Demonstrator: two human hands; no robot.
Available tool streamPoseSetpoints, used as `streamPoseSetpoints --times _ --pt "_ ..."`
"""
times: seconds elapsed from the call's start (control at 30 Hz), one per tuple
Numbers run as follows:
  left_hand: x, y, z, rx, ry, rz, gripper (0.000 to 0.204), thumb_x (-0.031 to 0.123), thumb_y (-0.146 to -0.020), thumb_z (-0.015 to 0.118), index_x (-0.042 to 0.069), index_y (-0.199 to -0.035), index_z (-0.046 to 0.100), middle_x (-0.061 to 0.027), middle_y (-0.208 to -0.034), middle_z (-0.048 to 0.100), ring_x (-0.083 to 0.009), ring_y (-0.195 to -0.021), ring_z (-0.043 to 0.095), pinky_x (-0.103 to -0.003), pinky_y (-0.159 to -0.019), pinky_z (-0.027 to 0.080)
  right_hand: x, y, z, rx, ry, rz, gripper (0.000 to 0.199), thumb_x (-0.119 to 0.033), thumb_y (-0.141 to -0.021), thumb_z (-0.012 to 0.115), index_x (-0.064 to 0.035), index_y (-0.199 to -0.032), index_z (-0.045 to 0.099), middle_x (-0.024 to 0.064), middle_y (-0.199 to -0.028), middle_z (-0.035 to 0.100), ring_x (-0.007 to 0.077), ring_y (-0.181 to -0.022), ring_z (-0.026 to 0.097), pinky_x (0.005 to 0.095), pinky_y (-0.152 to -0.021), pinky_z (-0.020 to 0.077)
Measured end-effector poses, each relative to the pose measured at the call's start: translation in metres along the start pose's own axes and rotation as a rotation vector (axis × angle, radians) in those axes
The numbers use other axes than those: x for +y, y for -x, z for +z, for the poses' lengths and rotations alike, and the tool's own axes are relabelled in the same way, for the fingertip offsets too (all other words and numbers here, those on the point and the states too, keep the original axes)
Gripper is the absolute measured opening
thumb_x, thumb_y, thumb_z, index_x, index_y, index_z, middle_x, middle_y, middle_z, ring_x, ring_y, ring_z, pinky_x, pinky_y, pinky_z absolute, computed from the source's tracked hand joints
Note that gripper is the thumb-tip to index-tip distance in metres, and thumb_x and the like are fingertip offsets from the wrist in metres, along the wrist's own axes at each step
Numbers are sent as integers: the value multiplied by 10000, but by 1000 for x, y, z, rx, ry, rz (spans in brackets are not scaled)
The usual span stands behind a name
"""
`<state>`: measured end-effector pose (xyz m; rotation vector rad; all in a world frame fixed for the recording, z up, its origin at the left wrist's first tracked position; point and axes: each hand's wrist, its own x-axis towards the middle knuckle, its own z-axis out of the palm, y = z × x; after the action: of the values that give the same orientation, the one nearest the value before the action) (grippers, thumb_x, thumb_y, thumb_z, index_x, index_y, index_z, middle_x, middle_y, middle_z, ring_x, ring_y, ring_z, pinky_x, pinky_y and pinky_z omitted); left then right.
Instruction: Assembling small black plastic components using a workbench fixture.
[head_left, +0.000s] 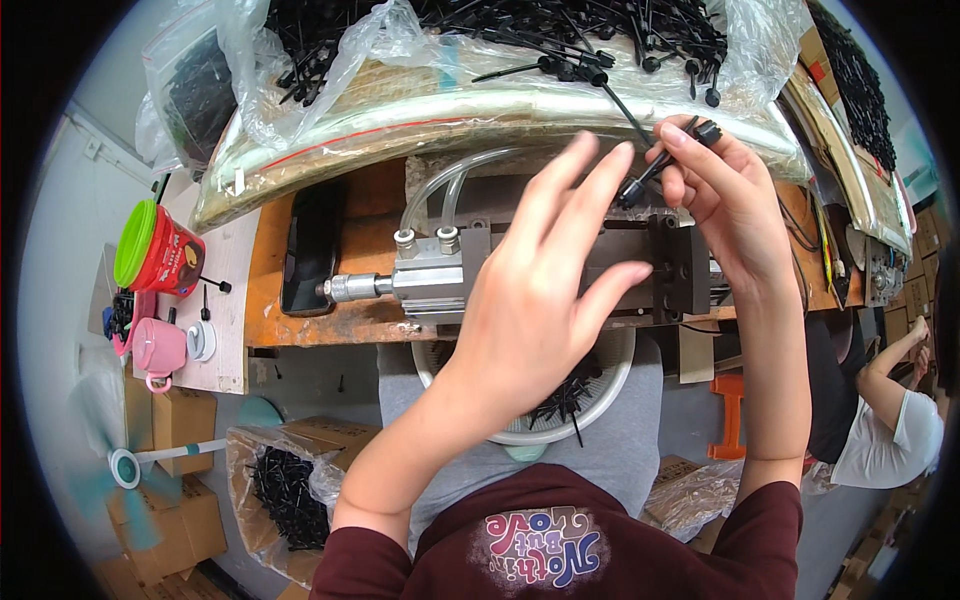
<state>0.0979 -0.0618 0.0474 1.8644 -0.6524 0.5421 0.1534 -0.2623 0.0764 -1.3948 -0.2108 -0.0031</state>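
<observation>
My right hand (735, 185) pinches thin-stemmed black plastic pieces (629, 192) between thumb and fingers, above the right end of a bench fixture. Knobbed ends stick out on both sides of the grip; I cannot tell how many pieces there are. My left hand (545, 275) is open, its fingers spread over the middle of the fixture and hiding part of it. That fixture has a silver air cylinder (430, 285) with clear hoses (428, 195) at its left and a dark metal block (680, 265) at its right.
Behind the fixture, a plastic-lined tray (330, 145) holds a heap of black pieces (640, 30). A white basket (618, 395) with more sits at my lap. A phone (310, 250), red tub (175, 250) and pink cup (160, 345) stand left. A fan (125, 468) is lower left; another person (885, 420) sits right.
</observation>
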Motion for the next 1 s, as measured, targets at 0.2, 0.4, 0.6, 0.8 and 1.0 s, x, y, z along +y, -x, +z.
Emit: streamPoseSetpoints --times 0.2,0.4,0.6,0.8,1.0 --pt "6 1 -6 23 -121 189 319 22 -767 828 33 -1079 762 -120 -1002 741 -241 -860 726 -306 -724 579 -10 20 15 -71 17 67 308 -167 -961 710 33 -1192 675 60 -891 700 84 -670 649 221 -643 520" --pt "14 57 -12 -161 -109 -84 313 39 -727 855 19 -1022 752 -165 -1189 706 -210 -836 721 -311 -750 590 -6 42 -5 15 93 -69 337 -169 -1012 612 62 -1257 640 165 -1075 719 151 -853 710 265 -779 551" --pt "-4 72 8 -259 -495 80 265 73 -753 808 19 -1005 745 -156 -1276 691 -193 -764 720 -287 -679 570 -6 67 -7 -188 -237 -162 647 -357 -1110 218 175 -1423 414 363 -1382 522 349 -1232 617 413 -1092 445" --pt "-8 65 8 -267 -515 42 287 116 -739 820 30 -1003 750 -124 -1255 709 -187 -668 702 -281 -621 540 -7 89 3 -43 113 -181 544 -334 -1081 350 136 -1329 467 360 -1357 539 354 -1181 652 409 -1055 477" --pt "5 46 -7 -400 -463 1 259 150 -770 820 50 -998 747 -114 -1160 739 -210 -725 721 -299 -641 561 4 111 11 26 417 -204 334 66 -749 786 47 -1062 671 231 -1263 637 215 -1009 701 287 -818 563"
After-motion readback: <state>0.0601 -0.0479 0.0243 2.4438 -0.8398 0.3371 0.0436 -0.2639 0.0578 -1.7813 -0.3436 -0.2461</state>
